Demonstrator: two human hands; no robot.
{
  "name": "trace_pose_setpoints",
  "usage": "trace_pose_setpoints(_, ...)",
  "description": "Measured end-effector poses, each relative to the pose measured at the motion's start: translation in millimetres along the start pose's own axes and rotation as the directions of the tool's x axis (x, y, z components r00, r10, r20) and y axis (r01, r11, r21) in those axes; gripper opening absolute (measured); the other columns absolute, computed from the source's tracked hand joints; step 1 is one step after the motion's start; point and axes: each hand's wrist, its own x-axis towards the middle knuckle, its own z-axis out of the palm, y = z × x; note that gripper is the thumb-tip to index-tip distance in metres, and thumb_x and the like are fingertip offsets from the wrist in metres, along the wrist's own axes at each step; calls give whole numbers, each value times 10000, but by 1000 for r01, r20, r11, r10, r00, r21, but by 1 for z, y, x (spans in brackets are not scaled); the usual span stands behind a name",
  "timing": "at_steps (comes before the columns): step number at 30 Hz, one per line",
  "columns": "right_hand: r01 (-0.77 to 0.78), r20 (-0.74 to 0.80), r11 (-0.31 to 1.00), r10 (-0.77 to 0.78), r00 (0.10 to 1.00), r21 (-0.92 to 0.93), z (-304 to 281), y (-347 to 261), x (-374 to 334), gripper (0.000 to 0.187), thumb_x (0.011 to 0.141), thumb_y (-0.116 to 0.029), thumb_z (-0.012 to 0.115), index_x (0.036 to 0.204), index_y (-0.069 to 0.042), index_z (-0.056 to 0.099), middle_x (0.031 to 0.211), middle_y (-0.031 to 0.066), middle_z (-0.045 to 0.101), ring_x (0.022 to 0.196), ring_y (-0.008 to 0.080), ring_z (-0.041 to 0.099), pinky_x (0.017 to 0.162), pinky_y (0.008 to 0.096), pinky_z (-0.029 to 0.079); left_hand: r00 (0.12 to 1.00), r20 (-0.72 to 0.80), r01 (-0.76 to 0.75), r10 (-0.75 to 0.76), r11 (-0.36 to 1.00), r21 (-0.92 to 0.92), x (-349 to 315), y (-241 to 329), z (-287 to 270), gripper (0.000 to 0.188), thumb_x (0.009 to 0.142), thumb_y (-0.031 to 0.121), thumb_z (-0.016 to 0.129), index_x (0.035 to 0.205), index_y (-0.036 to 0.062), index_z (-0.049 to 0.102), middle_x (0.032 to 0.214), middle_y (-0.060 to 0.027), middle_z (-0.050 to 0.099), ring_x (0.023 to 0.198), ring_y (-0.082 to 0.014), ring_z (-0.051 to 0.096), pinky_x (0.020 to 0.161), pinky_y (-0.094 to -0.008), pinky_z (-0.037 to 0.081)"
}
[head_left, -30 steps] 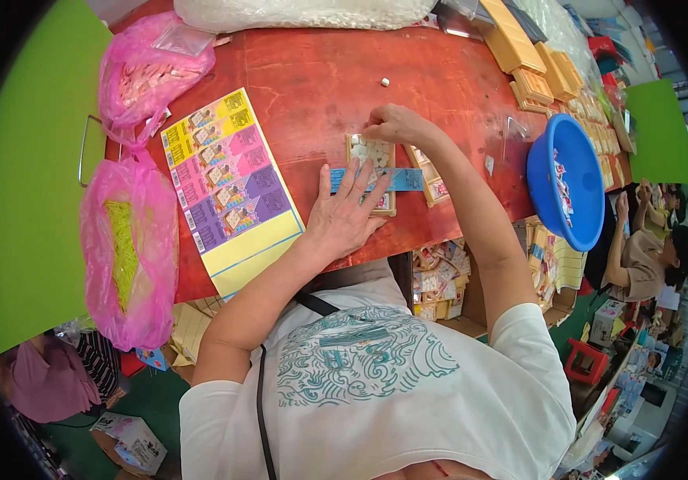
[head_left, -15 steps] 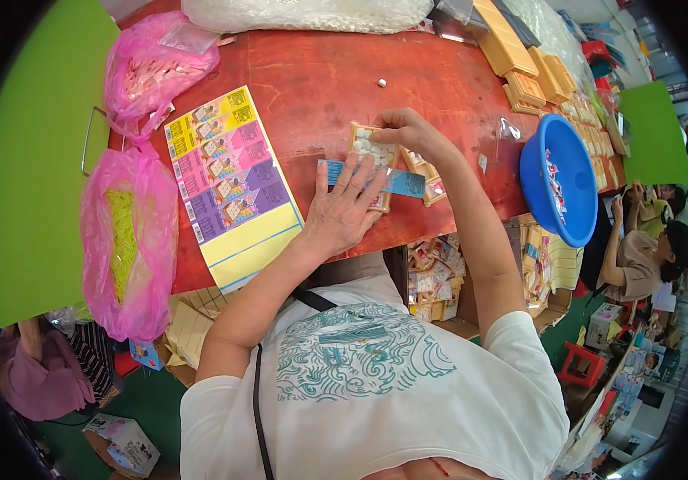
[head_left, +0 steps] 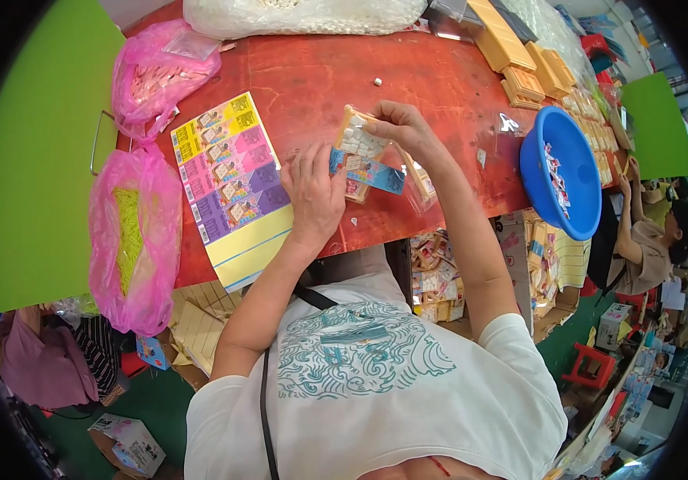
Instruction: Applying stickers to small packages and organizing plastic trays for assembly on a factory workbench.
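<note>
Head view: a blue strip [head_left: 388, 178] lies across a filled tray [head_left: 343, 124], its right end sticking out unwrapped.
The right hand [head_left: 380, 126] pinches the tray's upper right corner over the red wooden table [head_left: 304, 76]; the left hand [head_left: 316, 192] touches the strip's left end, its grip unclear. Small, blocky white pieces [head_left: 361, 141] fill the tray's upper part; glossy yellow, pink and purple strips remain on the label sheet [head_left: 252, 240], above bare yellow backing.

Top edge crops the white bag [head_left: 304, 19]; blue label [head_left: 382, 174] partly hides the tray [head_left: 345, 125]
</note>
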Motion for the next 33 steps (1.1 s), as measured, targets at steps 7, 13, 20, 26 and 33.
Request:
trace_pose_setpoints(7,7,31,999,-8,999,41,10,1,-1,178,865,-215,670,853,-48,609,775,-42,590,742,50,524,679,228,408,867,350,498,-355,606,-620,8,7,-8,251,866,142,573,1064,-11,565,995,-126,618,898,-207,588,774,-333,457)
trace_pose_setpoints(13,-46,-26,999,46,999,-10,22,-1,-11,297,906,-269,598,1083,-32,626,989,24,625,935,100,555,830,277,437,799,459,599,-389,456,-658,4,-4,-6,203,880,130,540,1005,-24,584,880,-92,634,805,-115,572,712,-279,471)
trace_pose_setpoints(20,137,-209,952,-197,958,-273,20,41,-45,334,943,-208,529,1221,-28,571,1210,134,568,1112,253,550,944,362,432,821,436,569,-369,476,-670,-1,-3,-16,202,879,118,534,1014,-24,578,899,-84,633,819,-110,570,741,-273,471)
trace_pose_setpoints(26,168,-32,524,-351,936,-835,34,63,-52,272,878,-144,580,1145,-91,577,1247,75,536,1214,275,469,1009,426,343,914,321,390,-249,760,-520,-13,-3,-39,180,869,97,561,1001,-25,571,874,-71,603,787,-110,545,716,-289,459)
trace_pose_setpoints(33,186,-81,570,-411,908,-800,35,63,-51,282,883,-115,568,1160,-73,604,1274,122,539,1180,317,512,980,406,396,873,322,481,-366,533,-697,-12,-1,-71,162,906,67,531,1047,2,576,961,-50,625,844,-78,545,758,-251,455)
